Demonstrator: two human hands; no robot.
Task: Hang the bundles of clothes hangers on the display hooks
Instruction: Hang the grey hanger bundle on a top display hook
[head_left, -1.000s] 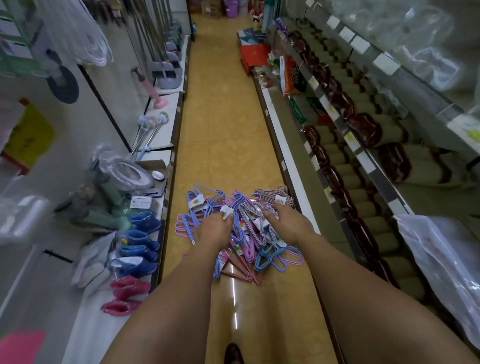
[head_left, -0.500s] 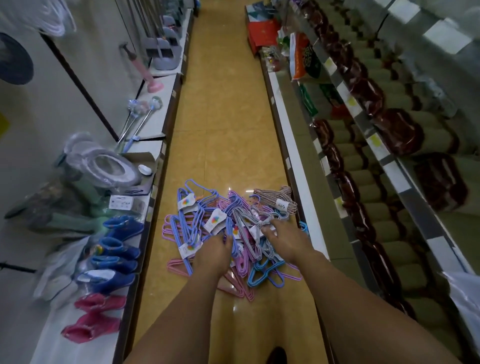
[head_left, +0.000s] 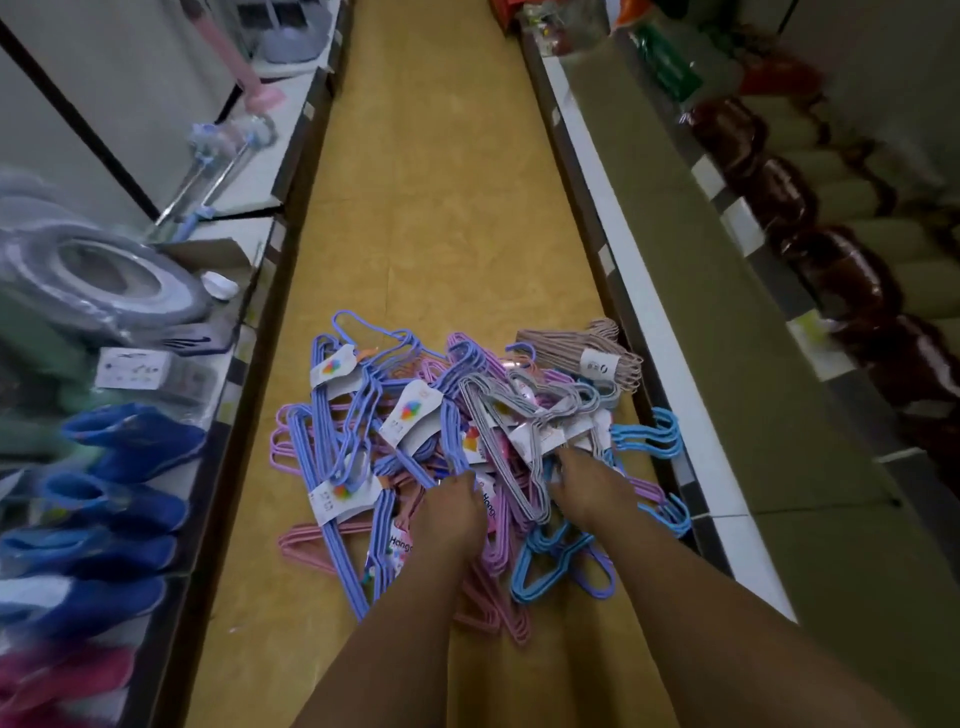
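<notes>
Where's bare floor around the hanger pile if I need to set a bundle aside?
Bare floor runs up the aisle beyond the hanger pile, between both shelf bases. A narrower bare patch lies left of the pile, by the shelf of blue boots. The pile's right side is crowded against the shelf base. Left hand and right hand are in the pile.

Hanger bundles (head_left: 457, 447): a tangled heap flat on the yellow aisle floor, in purple-blue, pink, grey, light blue and tan.
Bands: white paper labels wrapped round each bundle.
Tan bundle (head_left: 582, 353): at the far right edge of the heap.
</notes>
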